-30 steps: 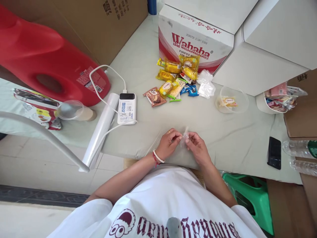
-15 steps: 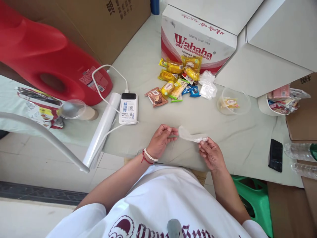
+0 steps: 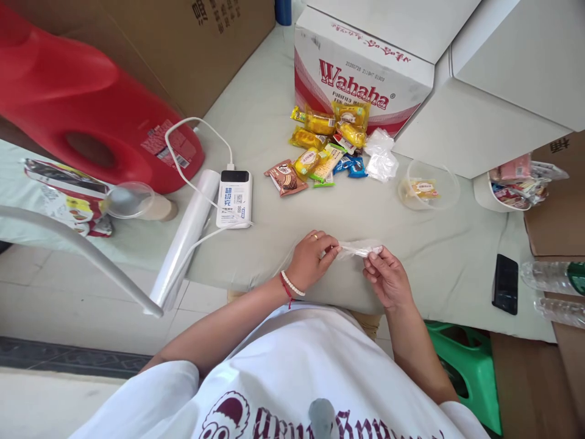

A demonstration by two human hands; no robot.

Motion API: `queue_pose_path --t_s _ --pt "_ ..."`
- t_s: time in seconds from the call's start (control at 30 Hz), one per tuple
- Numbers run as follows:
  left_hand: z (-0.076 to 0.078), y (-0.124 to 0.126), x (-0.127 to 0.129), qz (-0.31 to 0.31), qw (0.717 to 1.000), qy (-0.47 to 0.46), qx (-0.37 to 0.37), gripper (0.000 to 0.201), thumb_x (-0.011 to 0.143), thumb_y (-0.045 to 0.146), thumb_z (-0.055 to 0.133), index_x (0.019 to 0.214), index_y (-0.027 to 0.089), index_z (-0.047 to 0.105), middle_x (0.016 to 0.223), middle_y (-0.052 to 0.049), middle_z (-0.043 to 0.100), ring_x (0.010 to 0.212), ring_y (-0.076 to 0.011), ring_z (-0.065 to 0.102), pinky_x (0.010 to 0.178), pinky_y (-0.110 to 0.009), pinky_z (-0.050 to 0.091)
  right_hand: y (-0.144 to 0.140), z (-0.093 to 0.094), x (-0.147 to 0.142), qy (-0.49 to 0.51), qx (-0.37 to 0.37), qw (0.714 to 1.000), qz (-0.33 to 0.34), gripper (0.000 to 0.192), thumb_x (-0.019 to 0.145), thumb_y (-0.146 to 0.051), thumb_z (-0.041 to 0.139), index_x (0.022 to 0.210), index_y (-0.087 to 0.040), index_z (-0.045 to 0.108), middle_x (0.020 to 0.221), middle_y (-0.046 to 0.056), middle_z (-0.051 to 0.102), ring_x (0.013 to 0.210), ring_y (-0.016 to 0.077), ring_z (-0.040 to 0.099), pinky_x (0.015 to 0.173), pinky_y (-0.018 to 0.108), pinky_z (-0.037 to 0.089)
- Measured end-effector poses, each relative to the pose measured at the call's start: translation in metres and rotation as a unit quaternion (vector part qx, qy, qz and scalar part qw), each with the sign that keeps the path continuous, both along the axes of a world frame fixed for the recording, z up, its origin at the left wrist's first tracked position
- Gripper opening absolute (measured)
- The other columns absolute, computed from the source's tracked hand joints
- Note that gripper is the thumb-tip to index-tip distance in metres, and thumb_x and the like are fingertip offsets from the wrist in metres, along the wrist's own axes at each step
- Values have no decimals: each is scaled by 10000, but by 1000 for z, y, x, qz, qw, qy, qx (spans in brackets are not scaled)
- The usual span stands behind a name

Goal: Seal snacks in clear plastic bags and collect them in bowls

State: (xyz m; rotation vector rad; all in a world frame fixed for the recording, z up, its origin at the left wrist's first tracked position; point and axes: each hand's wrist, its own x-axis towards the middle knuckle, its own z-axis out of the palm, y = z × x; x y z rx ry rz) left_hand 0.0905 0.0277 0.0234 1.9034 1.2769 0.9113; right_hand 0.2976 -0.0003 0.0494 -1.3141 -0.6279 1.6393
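Note:
A small clear plastic bag [image 3: 359, 248] is stretched between my two hands just above the near edge of the grey cloth-covered table [image 3: 274, 128]. My left hand [image 3: 312, 259], with a ring and bead bracelets, pinches its left end. My right hand [image 3: 386, 277] pinches its right end. Farther back lies a pile of wrapped snacks [image 3: 326, 149] in yellow, brown and blue packets, beside a crumpled heap of clear bags [image 3: 380, 157].
A Wahaha carton [image 3: 361, 73] stands behind the snacks. A clear bowl [image 3: 428, 185] holds one snack; a white bowl [image 3: 500, 190] holds more. Left: power bank [image 3: 234, 199] with cable, plastic roll [image 3: 185, 238], red jug [image 3: 86, 116]. Right: phone [image 3: 504, 283], green stool [image 3: 470, 366].
My hands started close together on the bunched bag, then pulled apart and stretched it out. My left hand has since shifted a little to the right along it.

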Motion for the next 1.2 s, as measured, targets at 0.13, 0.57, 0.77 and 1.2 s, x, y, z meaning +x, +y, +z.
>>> queue_pose_path --t_s 0.13,0.57,0.77,1.2 --pt "1 -6 8 -4 998 -56 -16 249 1004 359 525 833 227 649 750 -31 617 779 -203 548 774 -346 431 1 -8 -20 -46 27 998 24 480 694 -539 897 971 -253 630 976 16 646 836 149 562 645 233 518" --pt "-11 -1 -15 180 734 -548 -360 381 696 342 858 831 197 533 1009 -22 654 992 -156 647 780 -256 532 4 -20 -24 4 -28 999 -47 402 644 -400 930 824 -226 615 757 -28 589 651 103 496 563 227 419" --pt "0 -1 -20 180 793 -474 -338 482 723 399 817 1081 237 537 1149 -40 628 1023 -198 654 736 -282 531 1 -19 -20 -60 20 998 -11 331 705 -441 892 838 -227 677 751 -29 573 637 101 469 572 232 414" --pt "10 14 -1 121 952 -189 -208 331 863 501 632 731 203 579 597 61 430 572 -109 361 569 -255 298 -6 -6 -10 -163 123 974 101 361 836 -567 770 1006 -254 707 922 23 646 817 168 553 754 285 461"
